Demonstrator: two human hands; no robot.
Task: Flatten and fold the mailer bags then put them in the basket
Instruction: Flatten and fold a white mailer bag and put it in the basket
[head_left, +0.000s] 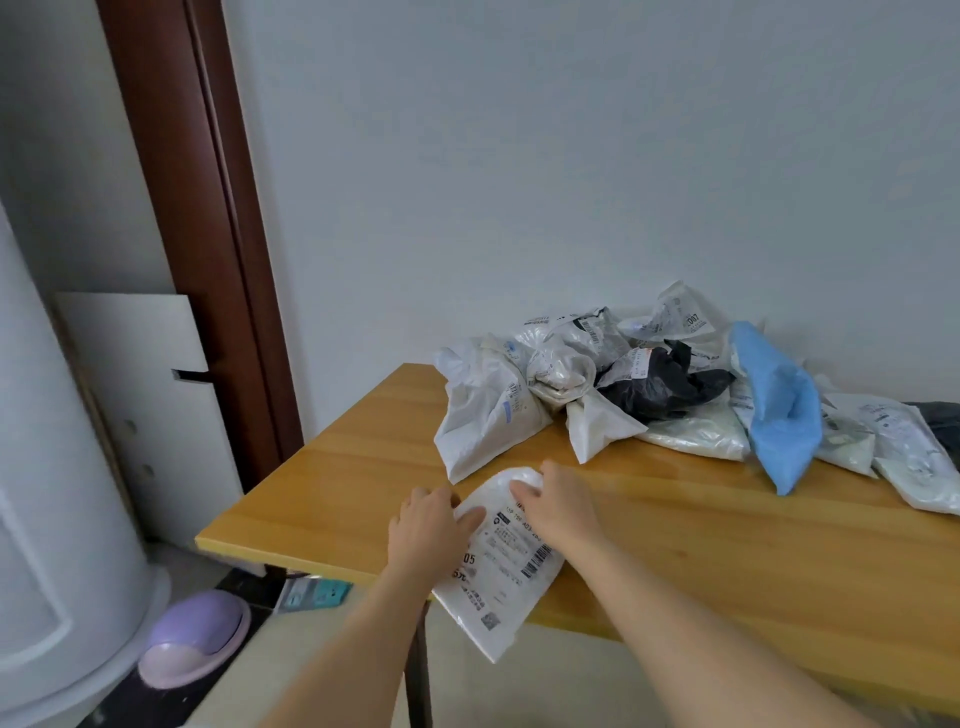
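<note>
Both hands, left and right, are pressing flat on one white mailer; beyond them one pile is lying.

1. A white mailer bag with a printed shipping label lies mostly flat at the near tabletop edge, its lower corner hanging over (its far end is still puffed up).
2. A crumpled pile of mailer bags sits at the far side: mostly white, one black, one blue.
</note>
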